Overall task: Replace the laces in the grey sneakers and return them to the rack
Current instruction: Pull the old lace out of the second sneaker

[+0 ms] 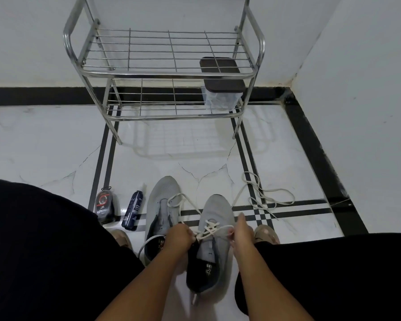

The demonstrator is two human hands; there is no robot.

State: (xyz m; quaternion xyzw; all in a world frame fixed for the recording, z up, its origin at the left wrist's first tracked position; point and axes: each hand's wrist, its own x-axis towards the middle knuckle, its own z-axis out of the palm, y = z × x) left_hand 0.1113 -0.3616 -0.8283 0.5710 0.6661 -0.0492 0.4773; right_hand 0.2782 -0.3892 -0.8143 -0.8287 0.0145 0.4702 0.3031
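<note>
Two grey sneakers stand side by side on the floor between my knees. The left sneaker (161, 205) has a white lace lying loose over its tongue. The right sneaker (218, 214) has a white lace (210, 228) crossed through its upper eyelets. My left hand (178, 238) grips that lace at the sneaker's left side. My right hand (241, 232) pinches the lace's other end at the sneaker's right side. Another white lace (267, 195) lies loose on the floor to the right. The metal shoe rack (164, 72) stands against the far wall.
A dark-lidded clear container (221, 89) sits on the rack's lower shelf at the right. A shoe-polish pack (104, 203) and a dark spray bottle (133, 210) lie on the floor left of the sneakers. White walls close in behind and on the right.
</note>
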